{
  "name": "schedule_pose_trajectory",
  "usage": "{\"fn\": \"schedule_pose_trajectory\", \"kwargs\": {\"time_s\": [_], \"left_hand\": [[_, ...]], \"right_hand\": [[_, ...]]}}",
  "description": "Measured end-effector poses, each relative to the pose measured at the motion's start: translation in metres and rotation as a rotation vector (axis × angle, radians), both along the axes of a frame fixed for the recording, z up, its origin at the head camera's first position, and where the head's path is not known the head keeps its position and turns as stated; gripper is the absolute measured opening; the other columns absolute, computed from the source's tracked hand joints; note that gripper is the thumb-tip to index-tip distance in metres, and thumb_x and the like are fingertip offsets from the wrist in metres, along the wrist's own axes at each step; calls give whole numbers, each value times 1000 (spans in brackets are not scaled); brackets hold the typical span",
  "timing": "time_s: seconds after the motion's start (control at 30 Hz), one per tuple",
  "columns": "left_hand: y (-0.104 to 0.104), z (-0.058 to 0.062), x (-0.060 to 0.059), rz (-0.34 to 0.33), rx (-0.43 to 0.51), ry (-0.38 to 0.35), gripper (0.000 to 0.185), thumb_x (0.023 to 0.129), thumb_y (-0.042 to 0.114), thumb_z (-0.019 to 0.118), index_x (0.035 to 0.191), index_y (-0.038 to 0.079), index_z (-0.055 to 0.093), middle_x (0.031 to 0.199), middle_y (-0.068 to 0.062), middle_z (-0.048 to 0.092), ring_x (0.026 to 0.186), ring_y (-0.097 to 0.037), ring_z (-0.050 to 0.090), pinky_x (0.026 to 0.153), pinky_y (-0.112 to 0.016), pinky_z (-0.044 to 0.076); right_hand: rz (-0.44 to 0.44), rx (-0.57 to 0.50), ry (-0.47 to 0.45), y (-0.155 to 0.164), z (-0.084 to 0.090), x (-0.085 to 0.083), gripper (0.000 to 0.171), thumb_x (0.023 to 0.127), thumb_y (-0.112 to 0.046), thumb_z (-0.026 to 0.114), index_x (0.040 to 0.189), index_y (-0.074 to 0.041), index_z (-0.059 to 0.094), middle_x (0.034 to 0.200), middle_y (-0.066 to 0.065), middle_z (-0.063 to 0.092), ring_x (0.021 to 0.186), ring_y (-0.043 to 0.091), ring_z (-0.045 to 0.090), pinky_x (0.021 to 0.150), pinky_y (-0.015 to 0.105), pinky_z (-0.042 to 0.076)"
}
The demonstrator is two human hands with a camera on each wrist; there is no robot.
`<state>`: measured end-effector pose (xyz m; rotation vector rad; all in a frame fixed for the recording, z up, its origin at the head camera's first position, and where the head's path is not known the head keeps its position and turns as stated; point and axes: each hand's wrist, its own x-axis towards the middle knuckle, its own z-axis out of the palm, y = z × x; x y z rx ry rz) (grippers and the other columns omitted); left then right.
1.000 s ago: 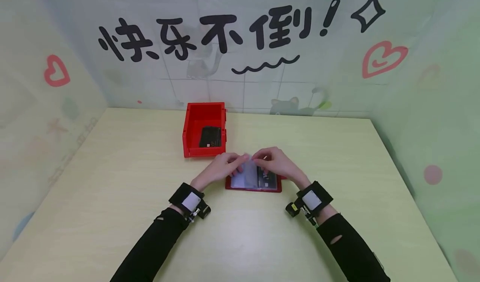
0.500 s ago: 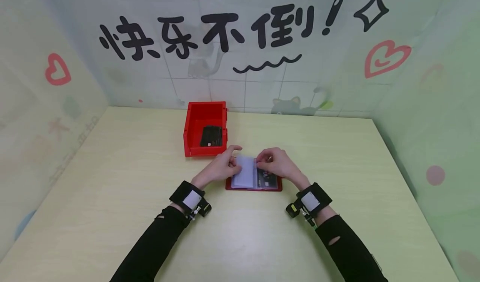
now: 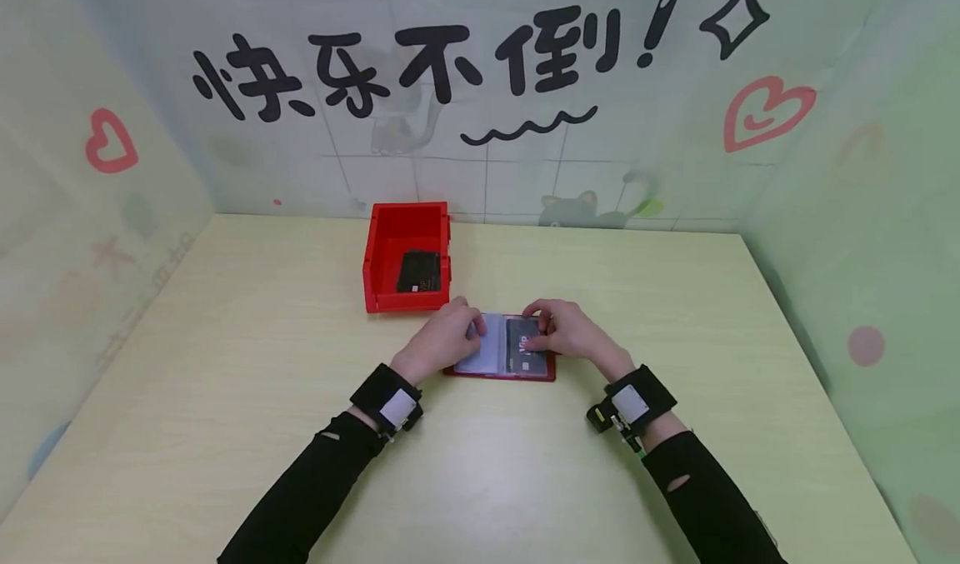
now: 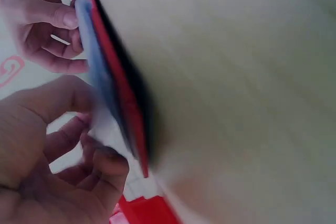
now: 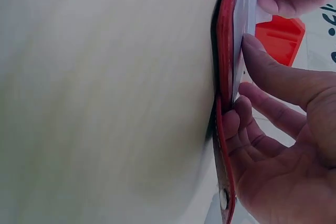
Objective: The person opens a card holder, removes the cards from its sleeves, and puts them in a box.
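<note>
In the middle of the table (image 3: pixel 225 397), right in front of the person, the left hand (image 3: pixel 442 341) held the left page of an open red card holder (image 3: pixel 501 349), with its fingers curled round the clear sleeve at that edge. The right hand (image 3: pixel 564 331) sat on the right page, its thumb and fingers pinching the dark card (image 3: pixel 522 346) tucked in the sleeve there. The card holder lay flat between the two hands, its long side running left to right, so each hand was at its own half. Just behind the left hand, a bit further back on the table, stood a red bin (image 3: pixel 405 256) with another dark card (image 3: pixel 417 272) lying inside. The left hand was the nearer one to that bin.
</note>
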<state>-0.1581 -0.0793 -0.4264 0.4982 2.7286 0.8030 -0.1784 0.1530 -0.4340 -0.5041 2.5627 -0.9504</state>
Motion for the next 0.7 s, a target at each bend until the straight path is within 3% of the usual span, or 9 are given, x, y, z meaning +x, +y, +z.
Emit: {"fn": "schedule_pose_trajectory", "kwargs": {"time_s": [0.17, 0.33, 0.53, 0.7], "left_hand": [[8, 7, -1, -71, -9, 54, 27, 86, -1, 72, 112, 4, 69, 113, -10, 56, 103, -21, 54, 92, -34, 54], [15, 7, -5, -149, 2, -4, 36, 88, -2, 68, 124, 0, 65, 117, -14, 60, 104, -24, 55, 97, -38, 52], [19, 5, -9, -84, -15, -37, 38, 93, 15, 71, 128, 3, 64, 115, -11, 63, 101, -23, 56, 97, -37, 52], [24, 8, -9, -67, -11, -50, 35, 92, 12, 72, 126, 2, 65, 112, -12, 63, 101, -23, 55, 97, -37, 51]], "right_hand": [[32, -18, -22, 3, 0, -1, 50, 85, -13, 80, 129, -3, 60, 92, 10, 56, 81, 20, 53, 70, 27, 43], [44, 1, -56, 3, 4, 0, 55, 84, -10, 80, 133, -4, 57, 98, 11, 56, 87, 22, 53, 73, 28, 44], [63, 36, -54, 2, 8, 0, 54, 84, -8, 80, 132, -3, 56, 96, 11, 56, 87, 22, 53, 72, 27, 44], [70, 45, -52, 4, 9, 0, 54, 84, -9, 80, 132, -2, 55, 95, 12, 56, 85, 21, 54, 71, 26, 44]]}}
